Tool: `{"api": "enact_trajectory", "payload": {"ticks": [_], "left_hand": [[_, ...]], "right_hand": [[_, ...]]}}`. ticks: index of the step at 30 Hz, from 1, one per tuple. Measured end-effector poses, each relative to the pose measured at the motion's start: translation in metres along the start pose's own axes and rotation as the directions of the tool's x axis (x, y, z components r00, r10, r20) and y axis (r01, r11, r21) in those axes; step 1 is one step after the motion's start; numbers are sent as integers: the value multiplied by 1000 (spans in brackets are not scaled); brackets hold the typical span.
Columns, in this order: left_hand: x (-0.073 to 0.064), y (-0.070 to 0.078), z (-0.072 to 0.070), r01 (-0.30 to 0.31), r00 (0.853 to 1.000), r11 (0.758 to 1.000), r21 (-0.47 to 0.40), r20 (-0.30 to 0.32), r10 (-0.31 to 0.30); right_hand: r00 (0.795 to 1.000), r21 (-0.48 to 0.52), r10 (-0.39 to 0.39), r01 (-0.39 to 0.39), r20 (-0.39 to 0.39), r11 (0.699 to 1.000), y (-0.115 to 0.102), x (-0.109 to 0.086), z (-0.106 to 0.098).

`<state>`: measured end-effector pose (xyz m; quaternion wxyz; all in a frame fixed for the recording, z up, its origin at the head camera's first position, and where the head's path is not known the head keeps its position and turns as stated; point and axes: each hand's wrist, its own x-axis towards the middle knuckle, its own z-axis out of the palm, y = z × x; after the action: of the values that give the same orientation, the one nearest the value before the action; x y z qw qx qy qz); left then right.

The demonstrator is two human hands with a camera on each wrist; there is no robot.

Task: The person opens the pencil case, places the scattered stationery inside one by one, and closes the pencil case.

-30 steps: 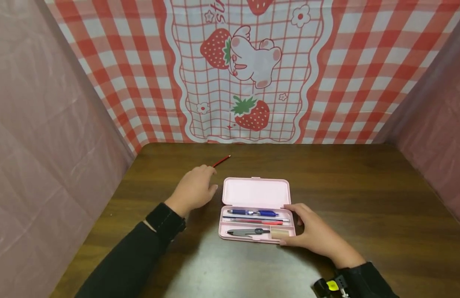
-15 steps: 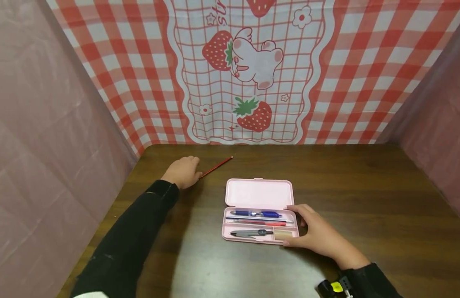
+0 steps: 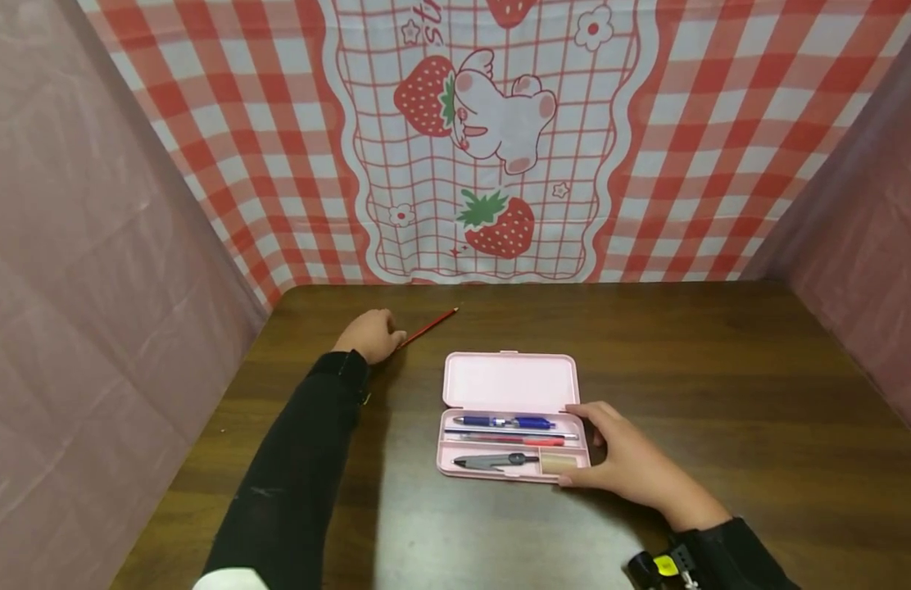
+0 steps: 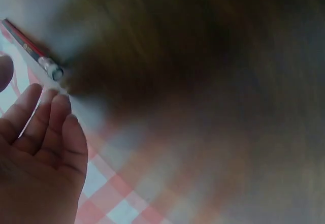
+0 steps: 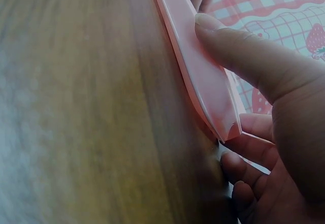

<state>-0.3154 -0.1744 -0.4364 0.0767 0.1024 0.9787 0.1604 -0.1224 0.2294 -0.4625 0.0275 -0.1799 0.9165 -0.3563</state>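
A red pencil lies slantwise at the back of the table, its sharpened tip pointing away. My left hand is at the pencil's near end. In the left wrist view its fingers are loosely bent, with a gap between them and the pencil's silver end. My right hand grips the right end of the open pink pencil case, thumb on the front edge, fingers at the back. Inside lie a blue pen, a red pen, a grey drawing compass and a tan block.
The wooden table ends at a red-and-white checked cloth hanging behind it. Pink curtains close in both sides.
My left hand has moved left and away from beside the case to the pencil's near end, then slightly right. The right hand stays on the case.
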Motion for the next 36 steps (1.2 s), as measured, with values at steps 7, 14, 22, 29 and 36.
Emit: {"api": "enact_trajectory", "payload": {"ticks": [7, 14, 22, 29, 36], "left_hand": [[3, 8, 8, 55, 998, 992, -117, 35, -51], [3, 19, 13, 43, 997, 996, -85, 62, -37], [3, 23, 9, 15, 996, 1000, -14, 85, -14], [4, 23, 2, 11, 998, 999, -42, 62, -9], [-1, 24, 0, 30, 995, 997, -67, 97, -24]], "right_hand": [[1000, 0, 12, -12, 5, 1000, 0, 1, -1], [1000, 2, 18, -18, 4, 1000, 0, 0, -1], [1000, -7, 9, -9, 3, 1000, 0, 2, 0], [1000, -7, 16, -16, 11, 1000, 0, 2, 0], [1000, -6, 26, -26, 16, 1000, -1, 1, -1]]}}
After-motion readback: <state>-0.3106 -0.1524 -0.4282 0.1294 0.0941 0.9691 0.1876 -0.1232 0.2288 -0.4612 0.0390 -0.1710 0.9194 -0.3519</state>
